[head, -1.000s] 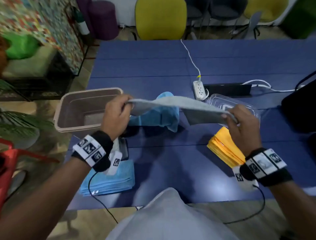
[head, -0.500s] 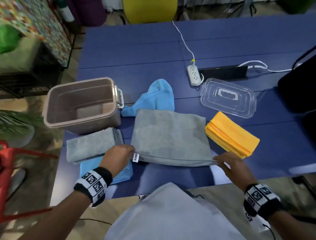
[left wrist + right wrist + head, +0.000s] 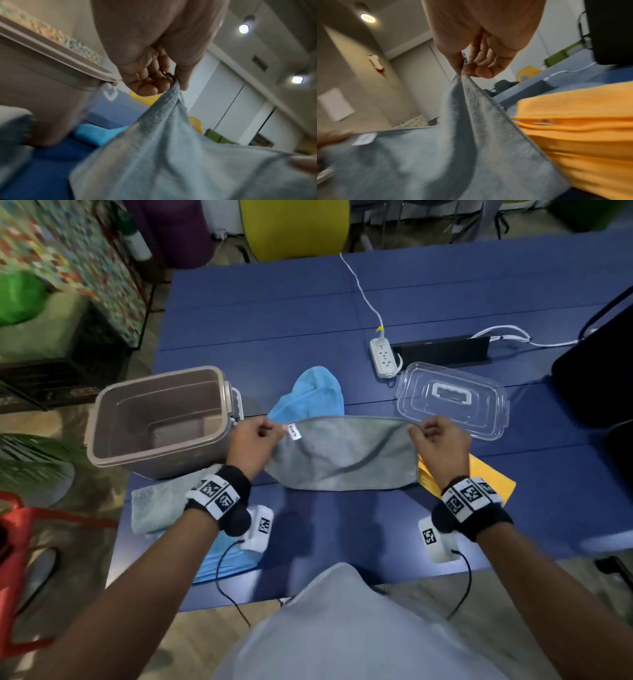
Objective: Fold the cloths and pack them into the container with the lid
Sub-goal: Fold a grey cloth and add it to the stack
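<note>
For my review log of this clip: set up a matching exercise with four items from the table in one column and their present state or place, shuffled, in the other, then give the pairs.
Things:
1. grey cloth
2. clear lid
3. brown container
4. yellow cloth

States or places:
A. folded, on the table by the right wrist
B. open, no cloth inside
C. held up by both hands at its upper corners
D. lying off the container, near the power strip

Pairs: 1-C, 2-D, 3-B, 4-A

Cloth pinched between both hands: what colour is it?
Grey cloth, with a small white tag near the left hand; head view shows it best.
</note>
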Tool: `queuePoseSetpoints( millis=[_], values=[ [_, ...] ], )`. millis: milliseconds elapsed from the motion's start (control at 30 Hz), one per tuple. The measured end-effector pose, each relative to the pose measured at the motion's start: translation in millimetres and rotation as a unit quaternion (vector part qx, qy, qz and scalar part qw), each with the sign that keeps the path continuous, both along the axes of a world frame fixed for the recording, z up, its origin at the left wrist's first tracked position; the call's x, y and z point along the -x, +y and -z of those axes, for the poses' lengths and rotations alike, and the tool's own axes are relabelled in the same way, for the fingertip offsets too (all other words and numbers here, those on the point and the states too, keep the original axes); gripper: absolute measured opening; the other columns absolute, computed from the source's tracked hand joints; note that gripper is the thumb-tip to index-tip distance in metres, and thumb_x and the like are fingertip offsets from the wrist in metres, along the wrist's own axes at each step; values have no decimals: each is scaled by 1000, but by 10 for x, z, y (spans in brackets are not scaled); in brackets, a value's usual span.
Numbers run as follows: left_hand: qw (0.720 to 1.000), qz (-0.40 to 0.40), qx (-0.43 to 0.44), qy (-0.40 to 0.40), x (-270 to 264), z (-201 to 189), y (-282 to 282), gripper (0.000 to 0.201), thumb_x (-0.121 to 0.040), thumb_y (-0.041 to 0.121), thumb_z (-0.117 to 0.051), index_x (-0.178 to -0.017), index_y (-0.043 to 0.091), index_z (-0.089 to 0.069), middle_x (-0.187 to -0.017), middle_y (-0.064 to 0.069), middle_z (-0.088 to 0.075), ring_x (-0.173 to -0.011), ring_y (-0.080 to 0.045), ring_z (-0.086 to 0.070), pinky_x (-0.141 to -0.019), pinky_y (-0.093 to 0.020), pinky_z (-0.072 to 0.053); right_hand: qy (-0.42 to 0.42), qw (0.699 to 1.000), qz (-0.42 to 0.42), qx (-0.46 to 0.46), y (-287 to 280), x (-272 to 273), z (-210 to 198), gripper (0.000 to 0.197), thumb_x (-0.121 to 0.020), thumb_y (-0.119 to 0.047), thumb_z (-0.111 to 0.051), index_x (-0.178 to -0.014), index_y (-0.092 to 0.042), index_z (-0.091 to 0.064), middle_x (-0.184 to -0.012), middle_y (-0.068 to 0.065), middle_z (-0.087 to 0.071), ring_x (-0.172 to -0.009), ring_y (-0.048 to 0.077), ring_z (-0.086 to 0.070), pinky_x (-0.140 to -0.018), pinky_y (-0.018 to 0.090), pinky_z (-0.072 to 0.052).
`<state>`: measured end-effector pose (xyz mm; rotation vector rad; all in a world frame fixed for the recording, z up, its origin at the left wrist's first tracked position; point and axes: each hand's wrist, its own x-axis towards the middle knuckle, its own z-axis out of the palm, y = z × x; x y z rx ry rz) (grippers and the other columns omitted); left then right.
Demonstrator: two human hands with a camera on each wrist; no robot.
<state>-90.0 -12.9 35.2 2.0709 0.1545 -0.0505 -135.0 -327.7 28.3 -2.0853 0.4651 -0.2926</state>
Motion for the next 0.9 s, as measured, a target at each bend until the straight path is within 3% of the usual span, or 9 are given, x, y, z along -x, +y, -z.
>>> queuePoseSetpoints(
  millis=[167,300,367,467,600,667,767,833,900],
  values=[
    [991,58,116,-15,204,-243,-551,9,-87,13,-69,-79,16,-68,-70,-2,-65,-62,-11,-59,-61,-22,-50,2,983,-146,-113,722,101,-241,16,-81,-20,-76,-74,-21,-61,-67,1,-65,-63,20,-67,-63,30,-55],
    [989,64,126,-52,304,-363,-729,6,-89,8,-66,-89,9,-72,-78,4,-70,-66,1,-62,-67,-17,-48,-16,961,-207,-185,976,69,-395,9,-86,-14,-70,-82,-23,-70,-71,-1,-72,-65,13,-70,-64,18,-53],
    [989,56,112,-84,333,-419,-748,12,-88,8,-66,-87,17,-71,-81,10,-70,-72,3,-63,-73,-16,-50,-32,960,-198,-194,1007,48,-425,8,-86,-15,-71,-84,-23,-70,-72,-3,-71,-66,12,-69,-64,17,-50],
    [988,59,56,-131,351,-456,-736,10,-87,13,-67,-91,20,-73,-89,7,-69,-84,-5,-66,-80,-22,-52,-55,964,-169,-200,1014,47,-457,7,-82,-16,-74,-86,-20,-70,-72,-3,-71,-68,13,-69,-67,20,-53],
    [980,61,-22,-187,388,-520,-735,12,-85,9,-67,-94,13,-75,-91,2,-68,-84,-6,-62,-79,-5,-41,-78,961,-164,-211,1037,96,-554,13,-82,-15,-73,-94,-18,-70,-72,-1,-73,-73,12,-71,-77,25,-56],
    [976,62,-34,-207,404,-545,-728,14,-85,10,-68,-97,14,-74,-92,4,-68,-83,-4,-61,-80,-4,-40,-82,959,-177,-207,1033,104,-578,15,-83,-13,-72,-97,-19,-71,-78,-2,-74,-78,11,-71,-81,26,-56],
    [969,72,-52,-232,421,-580,-691,24,-82,8,-69,-105,15,-70,-92,7,-65,-83,-4,-58,-83,-10,-42,-70,960,-212,-168,1001,93,-598,25,-85,-5,-70,-107,-15,-72,-95,-4,-74,-91,4,-69,-90,23,-53],
    [962,91,-68,-247,434,-602,-677,37,-80,4,-68,-115,15,-64,-89,7,-64,-88,-10,-58,-87,-15,-41,-72,961,-242,-113,981,80,-614,31,-84,-1,-68,-113,-14,-71,-96,-9,-72,-92,-3,-67,-91,19,-51],
    [959,116,-69,-249,442,-617,-688,52,-77,-2,-63,-125,17,-55,-88,8,-62,-93,-14,-58,-94,-22,-42,-74,960,-265,-45,974,47,-621,33,-84,-1,-66,-113,-16,-71,-95,-10,-73,-92,-1,-68,-91,21,-52]
  ],
)
